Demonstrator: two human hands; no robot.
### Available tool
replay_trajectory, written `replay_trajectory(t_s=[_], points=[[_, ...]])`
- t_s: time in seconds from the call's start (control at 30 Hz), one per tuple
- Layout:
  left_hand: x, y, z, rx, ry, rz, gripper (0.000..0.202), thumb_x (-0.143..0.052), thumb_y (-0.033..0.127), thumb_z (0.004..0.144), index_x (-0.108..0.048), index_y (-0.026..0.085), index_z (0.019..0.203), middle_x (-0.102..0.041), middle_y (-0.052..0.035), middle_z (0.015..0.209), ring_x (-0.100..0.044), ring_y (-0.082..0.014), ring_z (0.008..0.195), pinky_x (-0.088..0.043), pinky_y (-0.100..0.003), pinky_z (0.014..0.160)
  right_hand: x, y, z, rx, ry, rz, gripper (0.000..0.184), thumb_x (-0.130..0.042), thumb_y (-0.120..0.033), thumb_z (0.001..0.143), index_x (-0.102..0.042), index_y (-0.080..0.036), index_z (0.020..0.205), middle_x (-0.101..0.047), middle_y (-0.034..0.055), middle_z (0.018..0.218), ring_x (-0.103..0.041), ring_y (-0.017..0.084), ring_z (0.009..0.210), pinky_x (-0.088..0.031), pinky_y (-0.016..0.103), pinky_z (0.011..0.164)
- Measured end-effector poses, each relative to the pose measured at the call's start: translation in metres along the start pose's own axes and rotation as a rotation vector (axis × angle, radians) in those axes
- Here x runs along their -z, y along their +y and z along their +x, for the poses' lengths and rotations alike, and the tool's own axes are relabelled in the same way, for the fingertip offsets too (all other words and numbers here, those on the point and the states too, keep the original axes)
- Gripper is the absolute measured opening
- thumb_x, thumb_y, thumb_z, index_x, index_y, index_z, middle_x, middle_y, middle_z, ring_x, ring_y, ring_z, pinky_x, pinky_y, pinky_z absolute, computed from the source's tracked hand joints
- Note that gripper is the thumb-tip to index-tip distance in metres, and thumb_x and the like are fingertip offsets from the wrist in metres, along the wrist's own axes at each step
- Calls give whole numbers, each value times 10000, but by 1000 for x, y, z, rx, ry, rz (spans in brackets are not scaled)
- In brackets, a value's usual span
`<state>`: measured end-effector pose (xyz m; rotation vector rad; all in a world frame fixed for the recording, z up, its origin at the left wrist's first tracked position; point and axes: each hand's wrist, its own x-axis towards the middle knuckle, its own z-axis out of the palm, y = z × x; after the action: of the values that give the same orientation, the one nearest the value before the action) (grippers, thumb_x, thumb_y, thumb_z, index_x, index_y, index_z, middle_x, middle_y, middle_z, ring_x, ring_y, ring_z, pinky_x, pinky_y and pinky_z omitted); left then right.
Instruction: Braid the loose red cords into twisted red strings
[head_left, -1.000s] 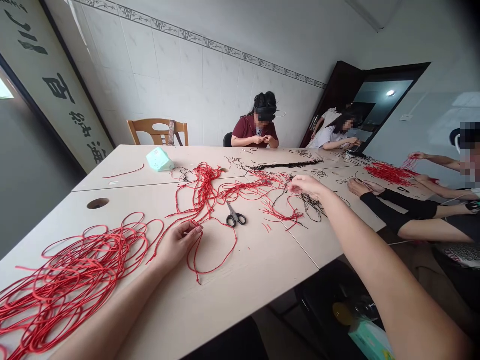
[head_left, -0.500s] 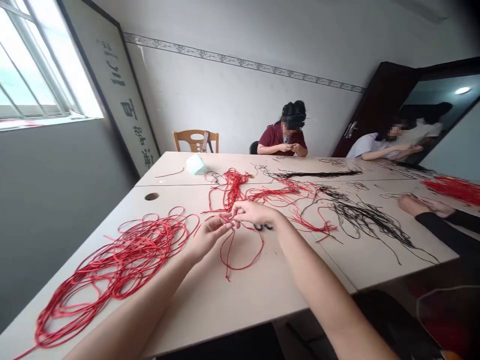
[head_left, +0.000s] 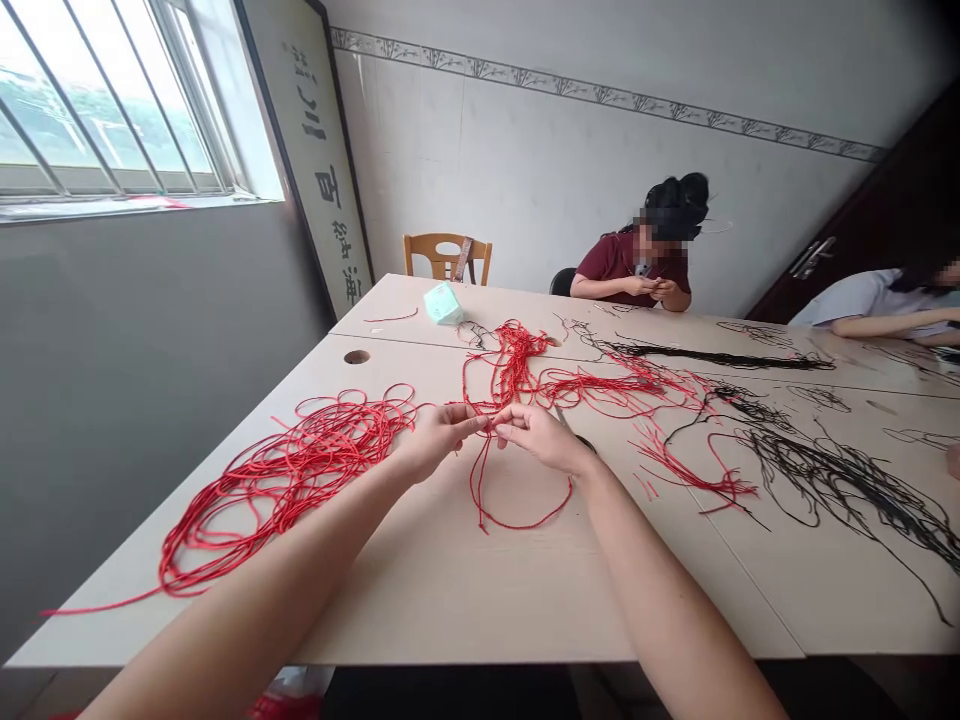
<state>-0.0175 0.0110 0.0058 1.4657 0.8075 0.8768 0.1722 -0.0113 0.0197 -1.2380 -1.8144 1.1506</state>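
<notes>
Head view: a pale table (head_left: 465,620) strewn with cord.
A loose red cord heap (head_left: 285,470) lies at 9 o'clock, within easy reach, and black cords (head_left: 832,480) sit at 3 o'clock, apparently sorted by colour. At centre, the left hand (head_left: 439,440) and right hand (head_left: 536,438) meet fingertip to fingertip, pinching a thin red cord (head_left: 525,526) that sags toward 6 o'clock, seemingly for close control.

The left hand (head_left: 439,440) and right hand (head_left: 540,438) meet above a table (head_left: 465,600), a cord loop (head_left: 517,522) hanging at six o'clock. On the table, a cord heap (head_left: 285,480) lies at nine, a tangle (head_left: 510,370) at twelve, and strands (head_left: 840,480) at three. Scissors (head_left: 581,440) sit partly under the right hand. A seated person (head_left: 637,270) is behind the table at one.
</notes>
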Motion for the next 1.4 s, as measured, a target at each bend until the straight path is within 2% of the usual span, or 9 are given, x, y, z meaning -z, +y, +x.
replay_trajectory(t_s=[0.23, 0.47, 0.57, 0.63, 0.77, 0.9, 1.1, 1.23, 1.4], points=[[0, -4, 1, 51, 94, 32, 356, -655, 490, 674, -662, 149, 776, -555, 1, 664, -316, -65, 522, -245, -220, 479, -3, 1, 4, 109, 168, -18, 253, -593, -410, 764, -624, -163, 807, -610, 18, 717, -556, 150, 694, -431, 276, 668], [-1, -6, 1, 104, 27, 83, 388, -671, 512, 634, -688, 160, 794, -595, -8, 675, -360, -73, 517, -251, -219, 476, -12, -11, 2, 134, 292, -76, 213, -592, -405, 758, -634, -197, 751, -623, 25, 724, -556, 161, 687, -445, 286, 655], [1, -8, 2, 103, 42, 63, 368, -681, 496, 628, -685, 161, 780, -586, 0, 656, -340, -66, 501, -234, -223, 471, -16, -11, 3, 105, 328, 0, 186, -593, -384, 755, -623, -200, 752, -621, 24, 742, -560, 154, 705, -444, 275, 667], [2, -8, 3, 99, 68, 43, 352, -676, 491, 641, -675, 158, 756, -560, 6, 622, -321, -63, 490, -216, -223, 465, -18, -9, 4, 53, 289, 104, 209, -588, -392, 758, -629, -191, 798, -628, 25, 766, -548, 136, 689, -428, 254, 641], [4, -7, 4, 99, 96, -50, 329, -665, 470, 669, -656, 156, 768, -594, -13, 679, -367, -64, 513, -235, -221, 473, -22, -5, 5, -74, 70, 250, 301, -623, -425, 723, -660, -153, 847, -640, 41, 768, -434, 81, 542, -331, 220, 514], [4, -6, 4, 138, 113, -131, 311, -689, 437, 651, -644, 149, 757, -586, -16, 681, -386, -62, 515, -242, -225, 470, -23, -2, 7, -91, 62, 287, 312, -680, -410, 665, -665, -135, 812, -630, 25, 711, -329, 54, 473, -258, 221, 469], [4, -5, 4, 164, 115, -155, 346, -709, 433, 624, -675, 138, 802, -510, 10, 616, -242, -41, 450, -132, -240, 433, -21, 7, 11, 12, 104, 245, 255, -678, -396, 682, -636, -153, 748, -620, 7, 712, -530, 113, 663, -407, 249, 663], [5, -3, 4, 161, 118, -185, 314, -717, 416, 626, -679, 145, 780, -541, 2, 660, -288, -42, 475, -168, -225, 435, -21, 4, 8, 59, 139, 142, 274, -630, -406, 740, -644, -152, 842, -653, 43, 838, -577, 151, 785, -430, 278, 745], [5, 1, 3, 198, 95, -284, 277, -753, 369, 601, -664, 145, 738, -574, -7, 701, -380, -41, 524, -274, -193, 478, -18, -6, 3, 151, 351, 82, 274, -600, -400, 766, -644, -158, 887, -654, 56, 855, -585, 169, 809, -444, 283, 739]])
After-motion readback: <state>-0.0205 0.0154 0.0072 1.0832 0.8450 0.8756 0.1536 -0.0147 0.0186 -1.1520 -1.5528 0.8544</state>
